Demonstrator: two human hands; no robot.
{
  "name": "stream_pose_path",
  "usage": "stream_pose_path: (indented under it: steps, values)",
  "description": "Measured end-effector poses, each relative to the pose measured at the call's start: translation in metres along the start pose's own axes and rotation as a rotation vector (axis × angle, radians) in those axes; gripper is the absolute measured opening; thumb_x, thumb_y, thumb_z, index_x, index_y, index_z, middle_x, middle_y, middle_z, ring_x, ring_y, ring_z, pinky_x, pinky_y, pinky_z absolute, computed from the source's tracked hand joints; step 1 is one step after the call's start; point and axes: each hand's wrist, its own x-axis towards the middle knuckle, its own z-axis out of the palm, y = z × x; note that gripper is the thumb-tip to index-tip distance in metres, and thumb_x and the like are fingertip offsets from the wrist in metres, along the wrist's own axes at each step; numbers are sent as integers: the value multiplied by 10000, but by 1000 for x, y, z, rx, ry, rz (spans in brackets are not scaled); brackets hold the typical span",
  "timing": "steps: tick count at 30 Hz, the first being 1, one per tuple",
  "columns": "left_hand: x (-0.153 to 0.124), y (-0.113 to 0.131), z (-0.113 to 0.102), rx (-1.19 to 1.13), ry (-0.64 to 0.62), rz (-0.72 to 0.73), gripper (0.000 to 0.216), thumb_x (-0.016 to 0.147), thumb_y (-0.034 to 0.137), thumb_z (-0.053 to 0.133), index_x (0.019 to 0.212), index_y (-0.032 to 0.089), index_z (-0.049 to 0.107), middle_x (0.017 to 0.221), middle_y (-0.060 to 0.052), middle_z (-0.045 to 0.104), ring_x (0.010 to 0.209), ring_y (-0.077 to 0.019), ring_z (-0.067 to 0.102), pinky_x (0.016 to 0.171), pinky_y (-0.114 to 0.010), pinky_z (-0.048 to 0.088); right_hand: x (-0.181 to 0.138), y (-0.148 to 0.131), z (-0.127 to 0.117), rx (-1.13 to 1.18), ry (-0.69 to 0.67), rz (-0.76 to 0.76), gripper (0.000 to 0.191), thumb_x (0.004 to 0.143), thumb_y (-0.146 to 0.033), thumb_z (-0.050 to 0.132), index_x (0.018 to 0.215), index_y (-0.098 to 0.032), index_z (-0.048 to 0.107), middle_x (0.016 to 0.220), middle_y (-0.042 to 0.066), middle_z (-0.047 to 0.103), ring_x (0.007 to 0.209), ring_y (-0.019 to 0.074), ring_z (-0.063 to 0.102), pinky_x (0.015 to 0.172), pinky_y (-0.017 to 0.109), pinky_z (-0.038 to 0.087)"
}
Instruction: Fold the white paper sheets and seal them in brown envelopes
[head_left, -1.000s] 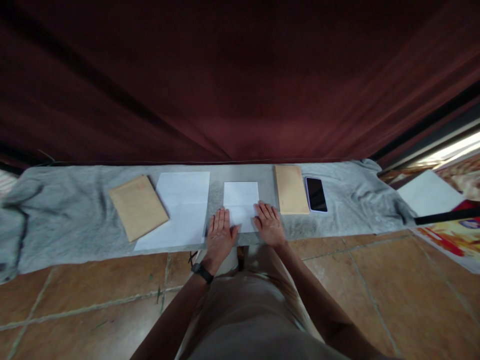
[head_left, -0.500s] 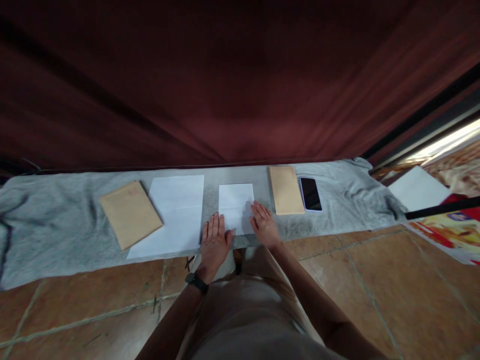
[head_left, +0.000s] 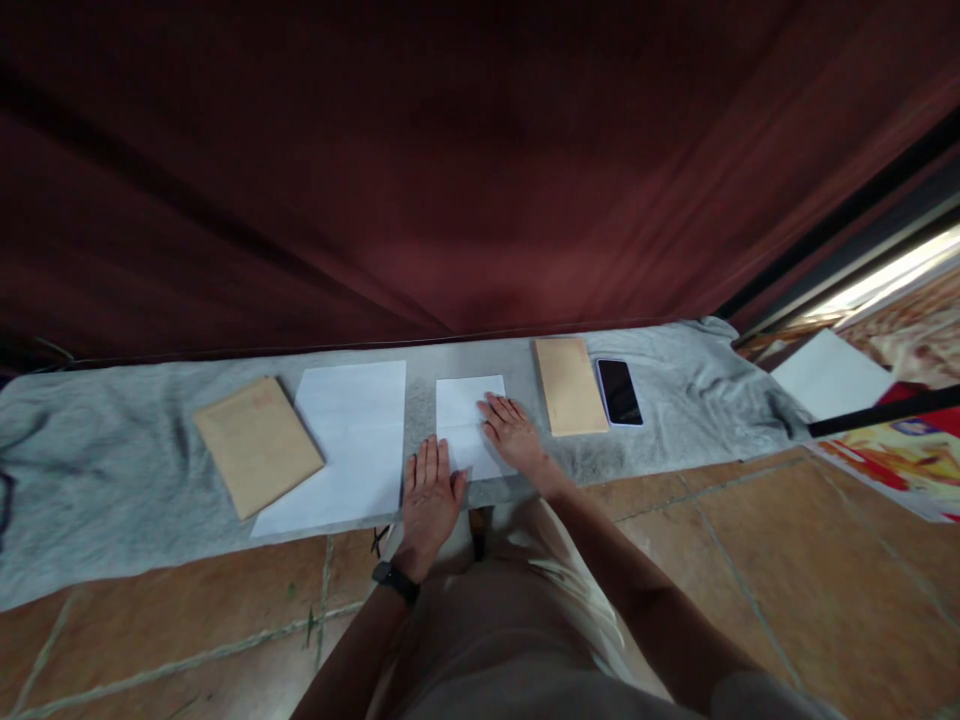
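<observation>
On the grey cloth (head_left: 112, 470), a small white paper (head_left: 465, 415) lies in the middle. The right hand (head_left: 514, 440) lies flat on it with its fingers spread, holding nothing. The left hand (head_left: 429, 497) rests flat at 7 o'clock from the paper, just touching its near left corner, and it also holds nothing. A black band (head_left: 395, 581) sits on the left wrist. At 9 o'clock from the small paper is a big white sheet (head_left: 341, 440), then a brown envelope (head_left: 257, 444). At 3 o'clock lie another brown envelope (head_left: 570, 385) and a black phone (head_left: 619, 392), side by side. A dark red curtain (head_left: 450, 160) hangs behind.
</observation>
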Motion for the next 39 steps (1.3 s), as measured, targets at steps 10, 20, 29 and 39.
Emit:
stream_pose_path:
  steps: [10,20,29,39]
  values:
    - [-1,-1,2,-1,-6,-12,659,1043,440,346,1565,38,341,1601,-243,375,1513,-349,337,1225,-585,276,28,18,8,-44,9,75,465,1075,-336,396,1501,-177,498,1601,103,436,1471,253,420,1231,453,297]
    - [0,-1,3,-30,-20,-30,646,1041,432,355,1537,20,391,1606,-245,363,1521,-352,319,1236,-572,250,41,23,13,-16,30,138,484,1065,-347,416,1498,-147,499,1592,136,442,1468,269,423,1226,479,314]
    - [1,0,1,-97,-19,-49,649,1022,427,409,1546,45,389,1611,-235,360,1522,-354,316,1243,-581,238,-1,28,14,123,134,173,551,1031,-291,447,1541,-84,412,1621,178,380,1528,281,309,1228,487,345]
    - [1,0,1,-74,-12,-25,658,1018,421,413,1552,38,377,1606,-246,360,1519,-360,320,1229,-594,255,-18,38,15,218,200,213,578,1012,-250,435,1565,-95,371,1626,183,365,1543,288,278,1232,520,345]
